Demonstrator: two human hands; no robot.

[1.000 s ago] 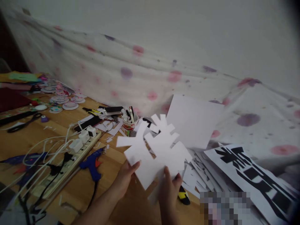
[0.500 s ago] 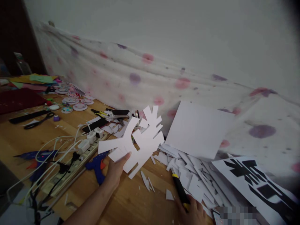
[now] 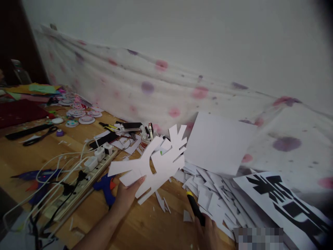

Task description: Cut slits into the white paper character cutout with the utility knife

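Note:
Held up over the wooden table, a white foam-board cutout (image 3: pixel 166 165) with several jagged prongs is pinched at its lower left by my left hand (image 3: pixel 127 196), thumb on the face. Lower right, my right hand (image 3: pixel 208 232) is wrapped around a black and yellow utility knife (image 3: pixel 194 206). The knife points up and left, apart from the cutout; its blade is hard to make out. White board scraps (image 3: pixel 210 187) lie heaped just beyond the knife.
A power strip (image 3: pixel 85 184) with white cables and blue glue guns (image 3: pixel 105 189) lie left. Scissors (image 3: pixel 40 135) rest farther left. A blank white board (image 3: pixel 218 142) leans on the covered wall. A sheet with black characters (image 3: pixel 281 201) lies right. A pen cup (image 3: pixel 145 139) stands behind the cutout.
The cutout has turned slightly in my left hand and its top has shifted right and a little lower. My right hand and the knife have moved slightly left. The view has shifted a little.

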